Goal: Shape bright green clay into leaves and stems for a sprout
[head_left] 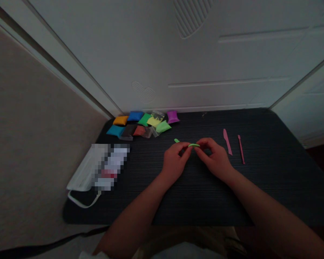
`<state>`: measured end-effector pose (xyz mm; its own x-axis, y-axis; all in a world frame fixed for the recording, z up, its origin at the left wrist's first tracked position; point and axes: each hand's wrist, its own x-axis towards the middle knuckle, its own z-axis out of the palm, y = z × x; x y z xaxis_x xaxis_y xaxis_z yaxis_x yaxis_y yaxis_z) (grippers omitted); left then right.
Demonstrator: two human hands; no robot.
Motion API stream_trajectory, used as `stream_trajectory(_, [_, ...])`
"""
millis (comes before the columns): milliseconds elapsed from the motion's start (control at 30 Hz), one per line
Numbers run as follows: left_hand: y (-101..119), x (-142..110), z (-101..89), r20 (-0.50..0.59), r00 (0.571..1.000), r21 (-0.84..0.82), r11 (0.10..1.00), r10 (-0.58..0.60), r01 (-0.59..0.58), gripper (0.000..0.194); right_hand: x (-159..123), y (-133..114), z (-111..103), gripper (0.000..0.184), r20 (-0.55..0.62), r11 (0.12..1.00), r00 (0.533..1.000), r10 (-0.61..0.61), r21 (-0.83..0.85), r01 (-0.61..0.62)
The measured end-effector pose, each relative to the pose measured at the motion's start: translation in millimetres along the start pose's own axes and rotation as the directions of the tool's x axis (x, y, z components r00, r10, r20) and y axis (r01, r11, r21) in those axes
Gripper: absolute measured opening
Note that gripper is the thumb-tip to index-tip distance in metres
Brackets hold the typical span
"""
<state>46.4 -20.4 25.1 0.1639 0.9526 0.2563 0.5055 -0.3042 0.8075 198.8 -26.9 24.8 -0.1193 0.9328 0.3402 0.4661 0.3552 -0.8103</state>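
A small, thin piece of light green modelling clay (pixel 193 145) is pinched between both hands above the middle of the table. My left hand (pixel 175 158) grips its left end with thumb and forefinger. The right end sits between the thumb and fingers of my right hand (pixel 214 158). Just behind my left fingertips lies another bit of light green clay (pixel 176 140), partly hidden by the hand. To the right of my right hand are a pink plastic knife (pixel 227 141) and a thin pink modelling stick (pixel 241 149), both flat on the table.
Several packets of coloured clay lie at the back left, among them an orange packet (pixel 120 120), a blue packet (pixel 135 116) and a purple packet (pixel 173 116). A white face mask (pixel 82 172) and a blurred-out item (pixel 112 169) lie at the dark table's (pixel 140 201) left edge. A white panel (pixel 151 54) rises behind.
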Motion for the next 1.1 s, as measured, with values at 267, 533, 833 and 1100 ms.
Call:
stream_trajectory(267, [-2.9, -2.9, 2.6, -0.082, 0.993, 0.093, 0.993, 0.085, -0.077, 0.019, -2.2, -1.2, 0.9, 0.011, -0.023, 0.992, 0.998, -0.065, -0.106, 0.063])
stream_trajectory(533, [-3.2, -2.0, 1.7, -0.103, 0.987, 0.118, 0.987, 0.120, -0.107, 0.011, -3.1, -1.1, 1.0, 0.011, -0.022, 0.989, 0.996, -0.082, -0.124, 0.079])
stream_trajectory(833, [0.0, 0.2, -0.2, -0.087, 0.996, 0.081, 0.996, 0.036, -0.029, 0.014, -1.9, 0.2, 3.1, 0.010, -0.014, 0.996, 1.000, -0.002, -0.091, 0.001])
stream_trajectory(1100, [-4.2, -1.2, 0.4, -0.061, 0.994, 0.064, 0.995, 0.087, -0.083, 0.013, -2.9, -0.9, 3.9, 0.010, -0.017, 0.999, 1.000, 0.017, -0.048, -0.018])
